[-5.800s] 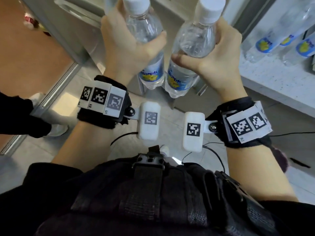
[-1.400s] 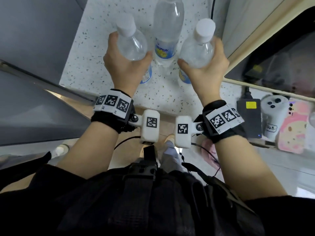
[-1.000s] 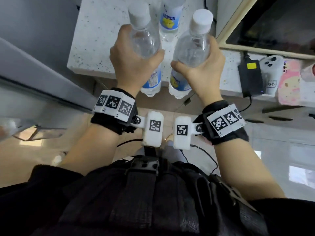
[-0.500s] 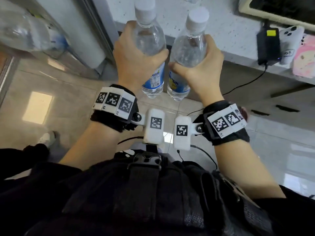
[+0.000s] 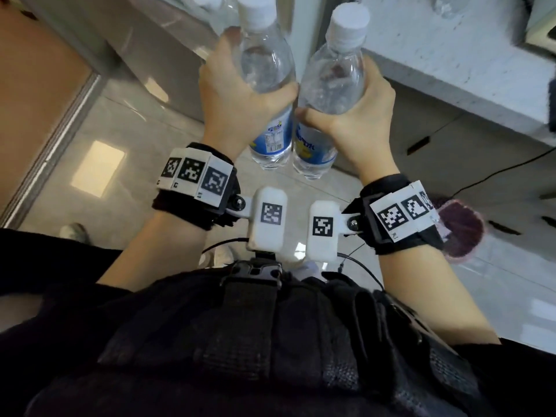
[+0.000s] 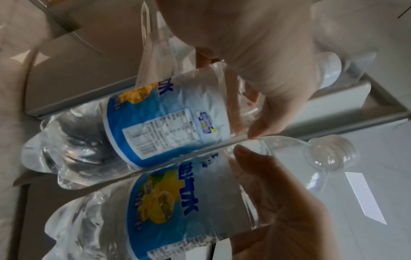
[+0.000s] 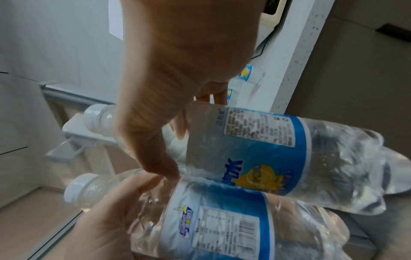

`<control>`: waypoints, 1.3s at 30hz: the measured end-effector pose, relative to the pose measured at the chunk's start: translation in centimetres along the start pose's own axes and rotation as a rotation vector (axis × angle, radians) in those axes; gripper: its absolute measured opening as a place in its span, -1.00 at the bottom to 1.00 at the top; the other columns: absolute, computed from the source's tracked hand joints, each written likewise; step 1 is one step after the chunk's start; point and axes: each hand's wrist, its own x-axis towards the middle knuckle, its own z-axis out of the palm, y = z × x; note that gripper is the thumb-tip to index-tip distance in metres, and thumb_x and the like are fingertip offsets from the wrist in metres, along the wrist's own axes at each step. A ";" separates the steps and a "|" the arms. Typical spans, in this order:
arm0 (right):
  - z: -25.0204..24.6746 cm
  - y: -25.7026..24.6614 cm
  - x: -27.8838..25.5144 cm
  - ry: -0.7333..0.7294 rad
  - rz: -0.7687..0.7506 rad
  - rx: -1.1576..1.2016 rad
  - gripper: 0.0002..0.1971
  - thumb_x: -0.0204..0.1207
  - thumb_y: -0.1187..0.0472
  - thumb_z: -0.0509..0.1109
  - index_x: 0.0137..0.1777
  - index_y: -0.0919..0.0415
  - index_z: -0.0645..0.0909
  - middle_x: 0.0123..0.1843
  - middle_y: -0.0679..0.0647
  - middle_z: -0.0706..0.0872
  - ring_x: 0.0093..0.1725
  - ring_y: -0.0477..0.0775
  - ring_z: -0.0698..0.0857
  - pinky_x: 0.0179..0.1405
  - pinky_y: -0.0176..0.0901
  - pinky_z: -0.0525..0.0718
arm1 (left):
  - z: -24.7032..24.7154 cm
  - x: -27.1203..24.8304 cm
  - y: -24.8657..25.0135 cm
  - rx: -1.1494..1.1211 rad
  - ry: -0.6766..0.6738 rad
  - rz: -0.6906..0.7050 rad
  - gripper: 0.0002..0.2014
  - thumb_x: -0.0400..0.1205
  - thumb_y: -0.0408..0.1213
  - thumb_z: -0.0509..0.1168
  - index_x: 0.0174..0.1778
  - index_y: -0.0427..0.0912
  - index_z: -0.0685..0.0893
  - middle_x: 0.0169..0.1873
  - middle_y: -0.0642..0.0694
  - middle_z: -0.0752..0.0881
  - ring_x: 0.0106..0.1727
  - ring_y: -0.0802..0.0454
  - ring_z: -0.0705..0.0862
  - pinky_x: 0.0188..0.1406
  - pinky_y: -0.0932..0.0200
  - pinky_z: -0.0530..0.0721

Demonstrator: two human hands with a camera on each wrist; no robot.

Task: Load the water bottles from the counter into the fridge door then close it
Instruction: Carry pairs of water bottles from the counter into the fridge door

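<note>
I hold two clear water bottles with white caps and blue-yellow labels upright, side by side, over the tiled floor. My left hand (image 5: 240,97) grips the left bottle (image 5: 264,64) round its upper body. My right hand (image 5: 355,115) grips the right bottle (image 5: 331,76) the same way. In the left wrist view my left hand (image 6: 255,52) wraps the bottle with the nutrition label (image 6: 166,126). In the right wrist view my right hand (image 7: 177,70) wraps the lemon-label bottle (image 7: 266,158). The grey fridge (image 5: 135,34) stands ahead on the left, with a white door shelf (image 7: 73,130).
The speckled white counter (image 5: 451,55) runs along the right, with more bottles (image 7: 244,75) on it. A bottle (image 6: 329,70) stands behind a white shelf rail. Another person's shoe (image 5: 72,233) is on the floor at left. A black cable (image 5: 496,173) trails under the counter.
Both bottles have been lifted off the counter and carried left. The counter has slid to the right of the view and the fridge has come in ahead. Both grips are unchanged.
</note>
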 end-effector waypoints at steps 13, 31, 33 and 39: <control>19.4 -8.4 0.9 -0.033 -0.151 -0.012 -0.43 0.09 0.17 0.66 0.09 0.30 0.55 -0.01 0.09 0.76 0.02 0.03 0.75 0.07 0.04 0.75 | -17.7 8.0 -7.8 0.016 0.091 0.057 -0.41 0.24 -0.06 0.58 0.09 -0.32 0.63 -0.05 -0.11 0.79 0.00 -0.02 0.76 0.04 -0.07 0.73; 27.6 -12.4 16.3 0.228 -0.379 -0.037 -0.46 0.16 0.24 0.62 0.12 0.33 0.51 0.03 0.03 0.68 0.08 -0.14 0.65 0.15 -0.20 0.65 | -17.7 27.8 -10.9 -0.227 0.035 0.205 -0.40 0.28 -0.07 0.61 0.10 -0.34 0.58 -0.06 -0.05 0.72 0.00 0.15 0.73 0.08 0.15 0.73; 28.1 -11.9 17.0 0.256 -0.343 -0.061 -0.47 0.14 0.22 0.63 0.07 0.20 0.47 -0.04 -0.15 0.62 -0.02 -0.33 0.59 0.08 -0.36 0.57 | -17.1 29.1 -11.7 -0.266 -0.011 0.195 -0.40 0.31 -0.14 0.61 0.15 -0.32 0.54 -0.02 0.00 0.70 0.04 0.28 0.69 0.13 0.31 0.67; 29.7 -10.0 18.0 0.432 -0.170 -0.207 -0.34 0.15 0.18 0.70 0.19 0.42 0.51 0.08 0.01 0.64 0.12 -0.03 0.64 0.17 -0.43 0.57 | -14.4 32.5 -13.2 -0.322 -0.220 0.150 -0.22 0.22 -0.17 0.68 0.26 -0.43 0.49 0.07 -0.12 0.68 0.11 0.03 0.68 0.19 0.37 0.63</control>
